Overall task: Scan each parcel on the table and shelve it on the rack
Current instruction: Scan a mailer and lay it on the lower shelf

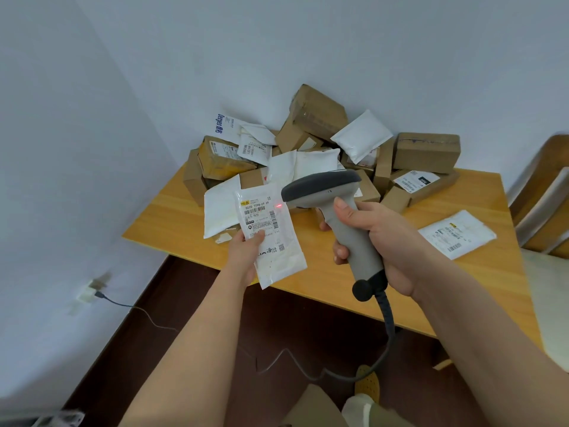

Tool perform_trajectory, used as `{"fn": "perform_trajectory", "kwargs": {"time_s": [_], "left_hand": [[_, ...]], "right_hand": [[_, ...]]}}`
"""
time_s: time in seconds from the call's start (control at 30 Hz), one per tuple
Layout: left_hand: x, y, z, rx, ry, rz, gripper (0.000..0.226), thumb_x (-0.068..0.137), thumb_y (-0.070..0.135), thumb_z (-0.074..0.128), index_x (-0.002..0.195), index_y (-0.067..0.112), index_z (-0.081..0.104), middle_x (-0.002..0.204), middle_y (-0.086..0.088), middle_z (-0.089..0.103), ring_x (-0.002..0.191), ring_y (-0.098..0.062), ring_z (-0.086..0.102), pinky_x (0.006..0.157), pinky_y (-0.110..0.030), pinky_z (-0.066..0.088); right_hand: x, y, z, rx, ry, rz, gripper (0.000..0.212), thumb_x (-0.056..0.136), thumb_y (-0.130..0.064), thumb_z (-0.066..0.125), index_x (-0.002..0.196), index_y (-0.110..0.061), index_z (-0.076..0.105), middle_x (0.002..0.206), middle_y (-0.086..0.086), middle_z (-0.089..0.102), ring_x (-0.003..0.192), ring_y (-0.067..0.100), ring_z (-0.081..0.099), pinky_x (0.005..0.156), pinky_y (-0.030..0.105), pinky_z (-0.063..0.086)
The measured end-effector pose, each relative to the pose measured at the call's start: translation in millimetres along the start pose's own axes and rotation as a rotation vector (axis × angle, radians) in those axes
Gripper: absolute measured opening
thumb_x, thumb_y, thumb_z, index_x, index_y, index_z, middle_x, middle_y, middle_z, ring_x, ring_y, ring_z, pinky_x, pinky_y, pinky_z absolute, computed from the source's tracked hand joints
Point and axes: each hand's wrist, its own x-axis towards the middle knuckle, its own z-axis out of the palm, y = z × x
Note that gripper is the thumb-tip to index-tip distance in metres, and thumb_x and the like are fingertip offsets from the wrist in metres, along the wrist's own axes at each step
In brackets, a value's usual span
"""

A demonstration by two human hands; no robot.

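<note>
My left hand (246,254) pinches a flat white mailer parcel (271,238) by its left edge, label facing me, over the table's front edge. My right hand (378,241) grips the handle of a grey barcode scanner (332,198), its head aimed left at the parcel. A red scan dot shows on the mailer's upper right, beside the label's barcodes. A heap of brown cardboard boxes (426,152) and white mailers (361,140) fills the back of the wooden table (172,217). Another white mailer (457,234) lies flat alone at the right. No rack is in view.
White walls meet in a corner behind the table. A wooden chair (542,192) stands at the right edge. The scanner's grey cable (389,328) hangs down to the dark floor. A wall socket with a plugged cable (92,291) is low on the left wall.
</note>
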Motion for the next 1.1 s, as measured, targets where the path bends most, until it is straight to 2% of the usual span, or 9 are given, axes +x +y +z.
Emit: {"fn": "perform_trajectory", "kwargs": {"time_s": [0.07,0.27,0.4,0.47,0.53,0.63,0.8,0.93,1.1], "left_hand": [[-5.8,-0.7,-2.5,-0.004,-0.007,0.014,0.020,0.099,0.005,0.055,0.114,0.016,0.062,0.112,-0.003,0.069,0.098,-0.021,0.067,0.073,-0.039,0.056],[-28.3,-14.2,-12.0,-0.006,-0.066,0.002,0.017,0.099,0.005,0.055,0.108,0.017,0.062,0.110,-0.003,0.069,0.097,-0.022,0.068,0.072,-0.039,0.057],[-53.2,-23.6,-25.2,-0.035,-0.061,-0.011,0.025,0.098,0.006,0.056,0.122,0.011,0.060,0.117,-0.007,0.069,0.104,-0.027,0.067,0.083,-0.046,0.057],[-69.2,-25.4,-38.1,-0.083,-0.045,-0.012,0.022,0.098,0.005,0.056,0.118,0.011,0.062,0.116,-0.009,0.070,0.104,-0.028,0.068,0.086,-0.048,0.056],[-89.3,-24.1,-55.4,-0.124,-0.015,0.015,0.017,0.098,0.003,0.055,0.112,0.010,0.063,0.115,-0.010,0.070,0.102,-0.027,0.069,0.082,-0.045,0.058],[-124.3,-26.2,-89.3,-0.179,0.065,0.057,0.023,0.098,0.002,0.054,0.119,0.006,0.062,0.118,-0.013,0.070,0.103,-0.028,0.069,0.079,-0.042,0.059],[-189.9,-49.4,-146.9,-0.296,0.238,0.071,0.027,0.098,0.000,0.053,0.123,0.007,0.061,0.118,-0.012,0.070,0.104,-0.029,0.070,0.079,-0.045,0.059],[-246.8,-83.1,-195.5,-0.415,0.380,0.071,0.039,0.095,-0.009,0.047,0.128,0.008,0.058,0.123,-0.012,0.068,0.109,-0.031,0.067,0.088,-0.049,0.057],[-316.5,-129.7,-270.6,-0.588,0.587,0.086,0.043,0.093,-0.012,0.046,0.129,0.008,0.057,0.124,-0.012,0.067,0.107,-0.032,0.067,0.082,-0.049,0.057]], "right_hand": [[-11.2,0.9,2.3,0.006,-0.005,-0.004,0.035,0.097,-0.031,0.055,0.117,-0.002,0.058,0.097,0.011,0.057,0.051,0.013,0.050,0.056,0.028,0.050],[-52.5,10.4,14.2,0.025,0.033,-0.037,0.025,0.097,-0.030,0.055,0.104,-0.007,0.059,0.092,0.009,0.057,0.050,0.012,0.049,0.054,0.028,0.049],[-71.5,17.5,22.4,0.011,0.015,-0.029,0.028,0.097,-0.030,0.055,0.107,-0.004,0.059,0.090,0.009,0.056,0.051,0.012,0.049,0.055,0.028,0.049],[-76.1,18.8,30.4,0.004,-0.023,-0.027,0.031,0.097,-0.030,0.055,0.110,-0.002,0.058,0.092,0.010,0.055,0.051,0.012,0.048,0.056,0.029,0.049],[-79.5,18.2,41.6,-0.008,-0.077,-0.023,0.035,0.097,-0.030,0.055,0.115,0.000,0.058,0.094,0.011,0.054,0.051,0.013,0.047,0.055,0.028,0.049],[-85.0,17.0,60.2,-0.046,-0.208,-0.014,0.042,0.096,-0.031,0.054,0.124,0.001,0.055,0.093,0.011,0.054,0.050,0.013,0.047,0.054,0.029,0.049],[-104.7,36.1,92.3,-0.138,-0.421,0.026,0.044,0.098,-0.031,0.052,0.126,0.004,0.054,0.090,0.010,0.055,0.051,0.013,0.047,0.058,0.031,0.047],[-128.7,63.8,128.9,-0.206,-0.582,0.087,0.048,0.092,-0.035,0.057,0.126,-0.001,0.055,0.098,0.011,0.055,0.052,0.014,0.049,0.061,0.033,0.047],[-174.3,106.8,185.5,-0.314,-0.690,0.122,0.036,0.096,-0.031,0.057,0.119,-0.004,0.058,0.103,0.011,0.058,0.052,0.014,0.050,0.065,0.036,0.046]]}}
